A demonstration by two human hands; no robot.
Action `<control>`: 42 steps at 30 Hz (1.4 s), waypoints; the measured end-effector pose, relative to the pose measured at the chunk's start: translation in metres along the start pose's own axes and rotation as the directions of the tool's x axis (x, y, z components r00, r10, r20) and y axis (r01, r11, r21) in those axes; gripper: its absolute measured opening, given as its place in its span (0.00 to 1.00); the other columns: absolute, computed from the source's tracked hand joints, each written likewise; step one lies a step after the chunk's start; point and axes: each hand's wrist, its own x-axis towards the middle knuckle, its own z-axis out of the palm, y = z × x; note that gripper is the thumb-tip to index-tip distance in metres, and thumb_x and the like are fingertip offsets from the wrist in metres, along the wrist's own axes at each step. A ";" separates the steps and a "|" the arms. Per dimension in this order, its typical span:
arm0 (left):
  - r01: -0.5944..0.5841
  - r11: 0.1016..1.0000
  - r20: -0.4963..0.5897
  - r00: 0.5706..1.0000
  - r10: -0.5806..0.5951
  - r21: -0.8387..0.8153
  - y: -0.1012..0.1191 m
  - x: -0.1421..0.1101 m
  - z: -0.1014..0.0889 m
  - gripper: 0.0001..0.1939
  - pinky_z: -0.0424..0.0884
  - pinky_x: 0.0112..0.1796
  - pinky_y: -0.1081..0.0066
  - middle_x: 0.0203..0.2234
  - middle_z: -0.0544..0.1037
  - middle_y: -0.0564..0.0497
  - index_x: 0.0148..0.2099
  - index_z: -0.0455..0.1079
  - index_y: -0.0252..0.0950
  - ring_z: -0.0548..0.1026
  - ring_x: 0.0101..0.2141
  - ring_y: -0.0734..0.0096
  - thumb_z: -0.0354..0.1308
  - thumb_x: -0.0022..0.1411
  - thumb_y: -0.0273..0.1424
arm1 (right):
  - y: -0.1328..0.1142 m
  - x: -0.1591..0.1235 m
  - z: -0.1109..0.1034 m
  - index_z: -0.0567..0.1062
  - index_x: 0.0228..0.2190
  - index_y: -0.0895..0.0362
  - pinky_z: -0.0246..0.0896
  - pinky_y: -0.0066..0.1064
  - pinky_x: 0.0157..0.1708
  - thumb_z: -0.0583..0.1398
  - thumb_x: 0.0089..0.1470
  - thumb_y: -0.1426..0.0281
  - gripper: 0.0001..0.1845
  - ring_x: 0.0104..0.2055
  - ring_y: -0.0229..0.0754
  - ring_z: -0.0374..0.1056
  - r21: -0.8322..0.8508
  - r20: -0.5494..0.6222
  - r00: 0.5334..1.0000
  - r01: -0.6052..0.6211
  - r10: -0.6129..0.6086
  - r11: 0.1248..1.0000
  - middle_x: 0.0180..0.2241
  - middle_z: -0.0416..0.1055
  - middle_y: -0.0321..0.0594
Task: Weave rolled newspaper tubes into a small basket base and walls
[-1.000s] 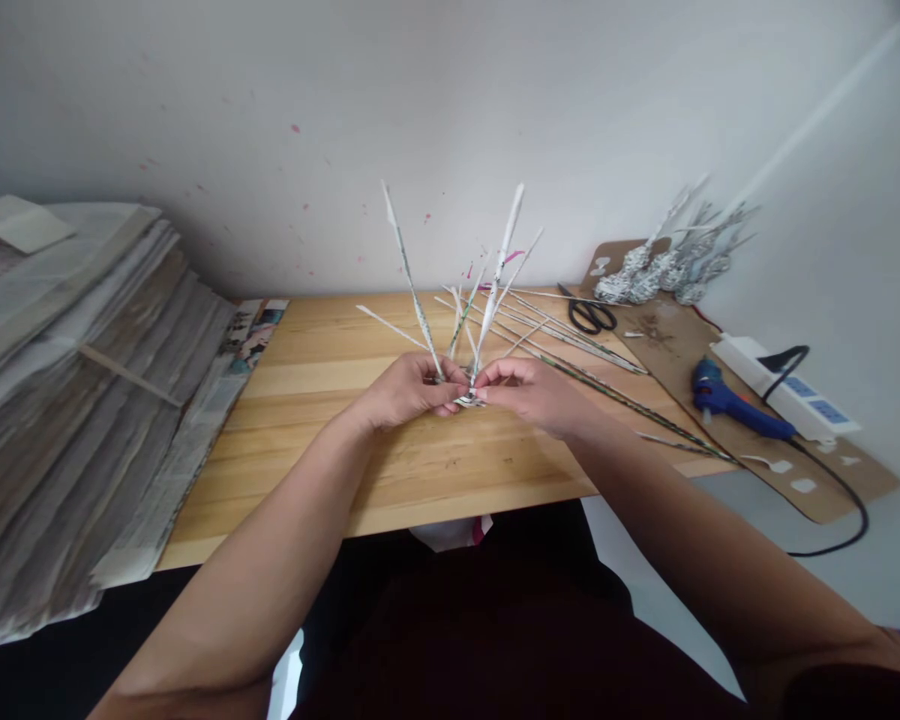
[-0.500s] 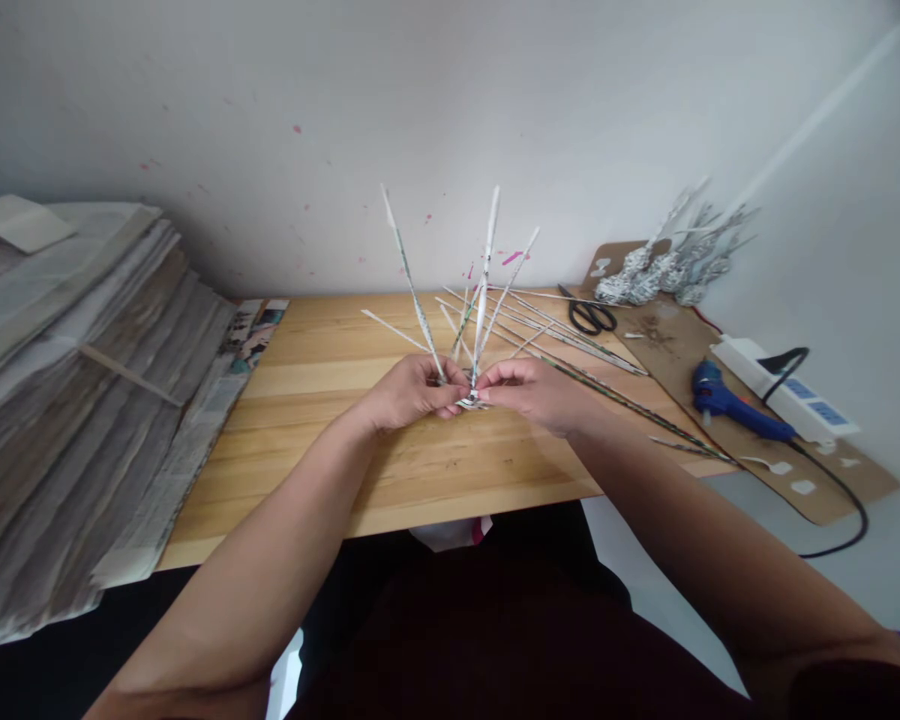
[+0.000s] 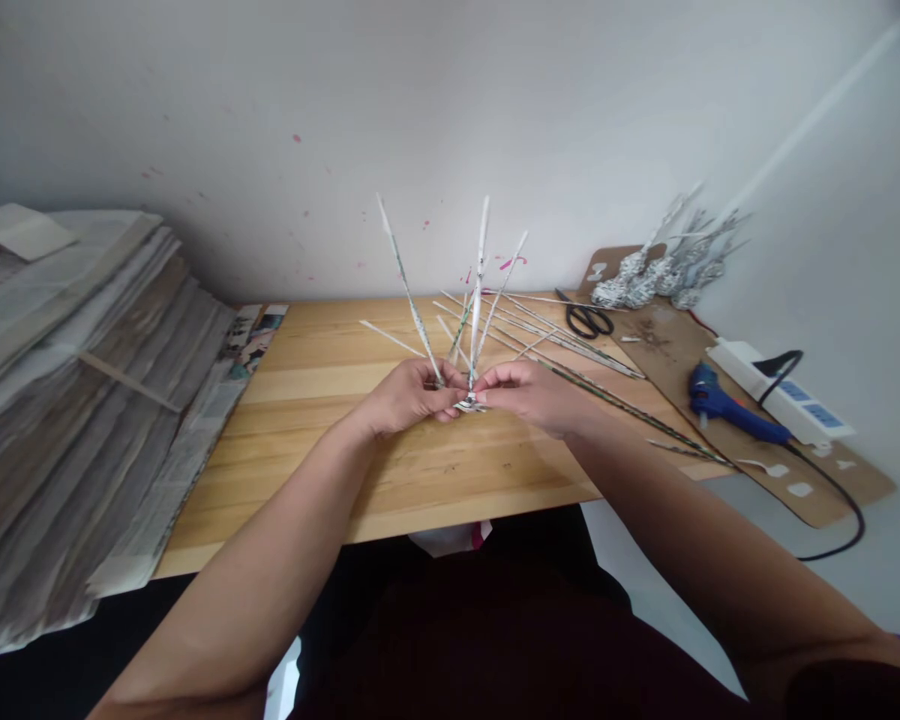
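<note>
Between my two hands, over the wooden table, is a small woven piece of rolled newspaper tubes. Several of its paper tubes fan out upward and outward from the base. With thumb and fingers closed, my left hand grips the left side of the piece. My right hand pinches it from the right, near the foot of the upright tubes. The fingertips almost meet and cover much of the weave.
Loose paper tubes lie right of my hands, near black scissors. Cardboard bears a blue glue gun, a white power strip and wrapped paper bundles. A tall newspaper stack stands left.
The upright tubes have tipped slightly left at their tops. Both hands keep their grip in nearly the same place, and the whole view has shifted a little.
</note>
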 end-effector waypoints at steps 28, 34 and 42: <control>-0.029 0.982 -0.079 0.997 0.015 -0.184 0.003 0.010 -0.004 0.04 0.71 0.30 0.75 0.21 0.75 0.55 0.33 0.74 0.30 0.73 0.22 0.80 0.64 0.53 0.24 | -0.011 0.018 -0.012 0.79 0.36 0.52 0.62 0.35 0.33 0.66 0.45 0.47 0.24 0.33 0.45 0.69 -0.243 -0.060 0.995 0.058 -0.075 0.968 0.32 0.77 0.40; -0.102 0.981 -0.230 0.971 0.062 -0.167 0.006 0.007 -0.007 0.05 0.68 0.23 0.78 0.18 0.75 0.53 0.33 0.72 0.29 0.71 0.18 0.80 0.64 0.54 0.25 | -0.020 0.012 -0.027 0.80 0.34 0.54 0.63 0.33 0.34 0.66 0.46 0.49 0.22 0.33 0.43 0.70 -0.264 -0.304 0.934 0.109 -0.190 0.958 0.32 0.78 0.40; -0.108 0.990 -0.298 0.952 0.076 -0.091 0.006 0.006 -0.012 0.11 0.65 0.21 0.79 0.18 0.74 0.55 0.33 0.71 0.31 0.70 0.17 0.80 0.69 0.51 0.30 | -0.003 -0.007 -0.066 0.74 0.26 0.56 0.52 0.28 0.23 0.64 0.47 0.51 0.20 0.22 0.34 0.56 -0.173 -0.494 0.860 0.044 -0.125 0.984 0.20 0.64 0.31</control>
